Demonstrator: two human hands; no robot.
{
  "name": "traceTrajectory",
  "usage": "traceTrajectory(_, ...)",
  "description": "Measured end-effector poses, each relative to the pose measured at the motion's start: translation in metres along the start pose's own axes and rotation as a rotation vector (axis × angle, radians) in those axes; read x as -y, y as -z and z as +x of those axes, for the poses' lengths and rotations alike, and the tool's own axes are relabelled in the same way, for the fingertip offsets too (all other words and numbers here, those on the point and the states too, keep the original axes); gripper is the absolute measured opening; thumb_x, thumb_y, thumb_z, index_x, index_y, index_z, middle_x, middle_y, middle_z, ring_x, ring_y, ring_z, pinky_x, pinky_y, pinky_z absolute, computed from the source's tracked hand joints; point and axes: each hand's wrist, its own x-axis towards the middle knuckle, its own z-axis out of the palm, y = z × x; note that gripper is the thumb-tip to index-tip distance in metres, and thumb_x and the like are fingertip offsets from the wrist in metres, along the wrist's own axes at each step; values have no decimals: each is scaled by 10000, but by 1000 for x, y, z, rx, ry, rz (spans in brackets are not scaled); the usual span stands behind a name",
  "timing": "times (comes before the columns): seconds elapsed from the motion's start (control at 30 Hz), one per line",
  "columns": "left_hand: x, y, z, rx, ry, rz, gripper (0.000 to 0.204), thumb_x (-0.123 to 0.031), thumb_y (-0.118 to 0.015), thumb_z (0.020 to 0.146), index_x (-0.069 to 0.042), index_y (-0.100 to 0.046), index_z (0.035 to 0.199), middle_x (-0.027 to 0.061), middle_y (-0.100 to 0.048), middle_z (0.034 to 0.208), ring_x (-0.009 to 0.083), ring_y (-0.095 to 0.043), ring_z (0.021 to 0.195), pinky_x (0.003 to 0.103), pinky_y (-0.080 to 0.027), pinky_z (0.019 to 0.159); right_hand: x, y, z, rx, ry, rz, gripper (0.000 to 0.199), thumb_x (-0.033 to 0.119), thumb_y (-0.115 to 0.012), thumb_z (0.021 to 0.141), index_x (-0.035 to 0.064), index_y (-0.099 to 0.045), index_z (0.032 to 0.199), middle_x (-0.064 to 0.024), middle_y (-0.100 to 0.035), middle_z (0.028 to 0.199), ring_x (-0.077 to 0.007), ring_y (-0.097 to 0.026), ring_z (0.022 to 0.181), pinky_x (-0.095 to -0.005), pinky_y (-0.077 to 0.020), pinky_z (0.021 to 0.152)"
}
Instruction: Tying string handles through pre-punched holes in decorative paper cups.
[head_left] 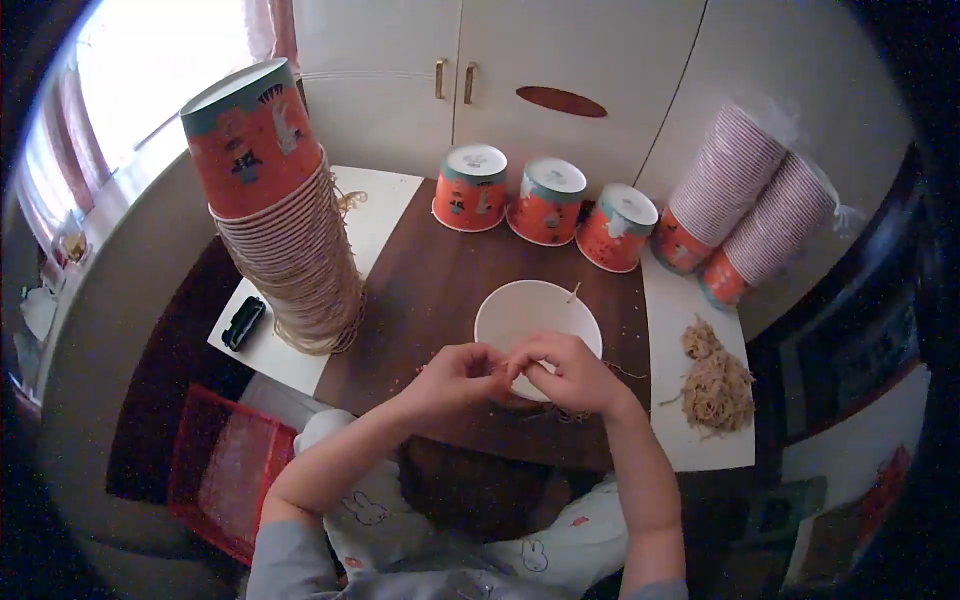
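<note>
In front of me a round paper bucket stands with its white inside facing up. A short bit of pale string pokes out at its far right rim. My left hand is closed in a pinch at the bucket's near side. Right beside it, my right hand also pinches, its fingers bent over the near rim. The fingertips of both hands almost meet, and what they hold is too small to make out. More string shows below my right hand.
A tall stack of orange buckets with string along its side rises at the left. Beside it lies a black object. Three upturned buckets line the back. Bagged bucket stacks and a string pile are right. A red basket sits lower left.
</note>
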Motion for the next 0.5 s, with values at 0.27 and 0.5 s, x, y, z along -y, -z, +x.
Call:
traceTrajectory(0.27, 3, 2, -1, 0, 90, -131, 101, -99, -536, 808, -9, -500, 836, 28, -556, 789, 86, -529, 752, 226, -432, 701, -18, -8, -5, -128, 28, -373, 110, 65, -568, 677, 31, -595, 778, -84, -578, 863, -237, -549, 819, -330, -420, 745)
traceTrajectory(0.5, 4, 4, -2, 56, -12, -146, 89, -91, -512, 823, -8, -481, 834, 52, -567, 772, 116, -549, 756, 258, -444, 716, -30, -13, -7, -96, -43, -267, 72, 101, -598, 675, 54, -589, 728, -86, -584, 896, -262, -542, 838, -342, -413, 732)
